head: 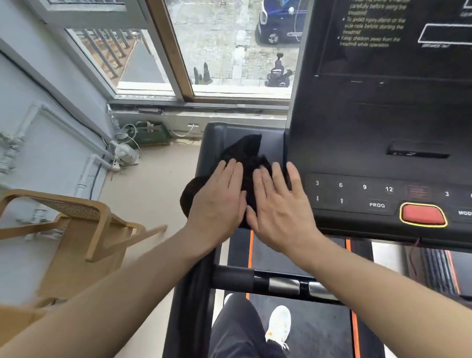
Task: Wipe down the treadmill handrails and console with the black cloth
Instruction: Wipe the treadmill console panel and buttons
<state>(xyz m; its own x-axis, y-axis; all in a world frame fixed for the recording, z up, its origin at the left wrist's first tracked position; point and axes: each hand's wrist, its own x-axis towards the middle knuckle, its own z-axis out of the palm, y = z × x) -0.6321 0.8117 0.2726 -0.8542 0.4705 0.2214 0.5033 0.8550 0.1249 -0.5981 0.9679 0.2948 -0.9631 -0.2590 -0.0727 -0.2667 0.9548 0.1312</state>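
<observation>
Left hand (219,198): flat, fingers extended, pressed on black cloth (245,157). Cloth: bunched, long axis running away from the person, on the treadmill's left armrest pad (213,139) beside the console (369,125). Right hand (278,205): flat, likewise pressing.

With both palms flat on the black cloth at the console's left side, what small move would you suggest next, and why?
Probably slide both hands forward together. The left hand and right hand press the black cloth flat on the tray-like ledge left of the console, and bare ledge surface shows ahead of the cloth, seemingly not yet covered.
</observation>
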